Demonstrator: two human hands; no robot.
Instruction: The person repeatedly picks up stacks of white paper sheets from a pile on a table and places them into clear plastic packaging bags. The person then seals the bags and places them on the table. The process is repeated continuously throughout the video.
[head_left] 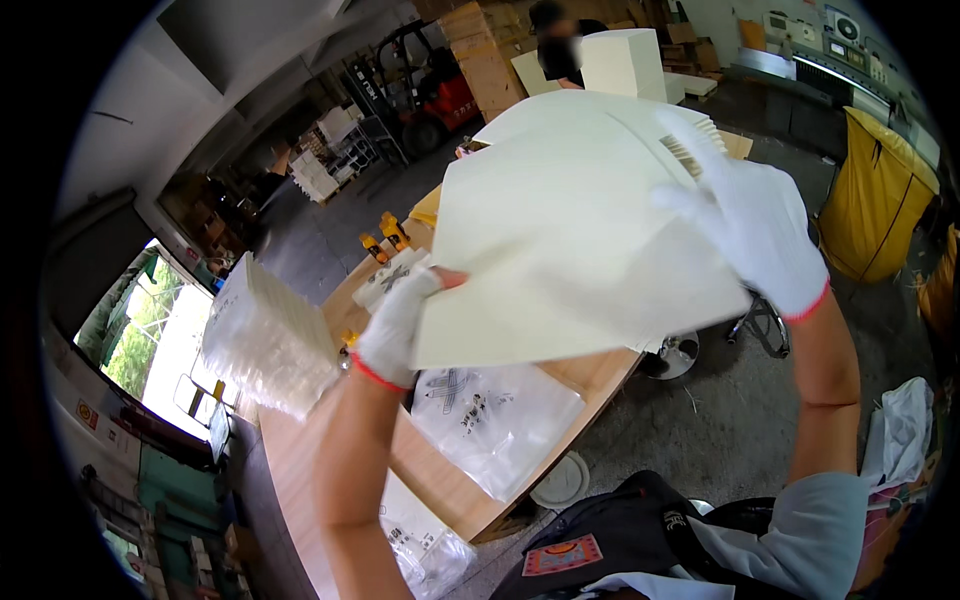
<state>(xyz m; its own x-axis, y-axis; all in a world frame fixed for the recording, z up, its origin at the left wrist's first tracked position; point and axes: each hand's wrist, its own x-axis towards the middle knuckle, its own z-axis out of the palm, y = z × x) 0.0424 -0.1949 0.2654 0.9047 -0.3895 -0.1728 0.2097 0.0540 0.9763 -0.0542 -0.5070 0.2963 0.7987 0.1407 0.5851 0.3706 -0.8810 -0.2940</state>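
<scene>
A large cream paper sheet (560, 240), perhaps more than one, is raised and tilted in front of me over the table. My left hand (395, 325), in a white glove with a red cuff and a bare thumb tip, grips its near left edge, thumb on top. My right hand (745, 215), also gloved, is over the sheet's right side with its fingers spread and smeared by motion. Whether it touches the paper I cannot tell. Just beyond its fingers, a stack of paper sheets (700, 130) shows a fanned right edge, mostly hidden by the raised sheet.
Clear printed plastic bags (495, 420) lie on the wooden table (290, 470). A plastic-wrapped paper stack (265, 330) stands at left, near small orange-yellow bottles (393, 232). A person (560, 45) stands behind a tall paper block (622, 65). A red forklift (430, 100) and yellow sack (875, 195) are farther off.
</scene>
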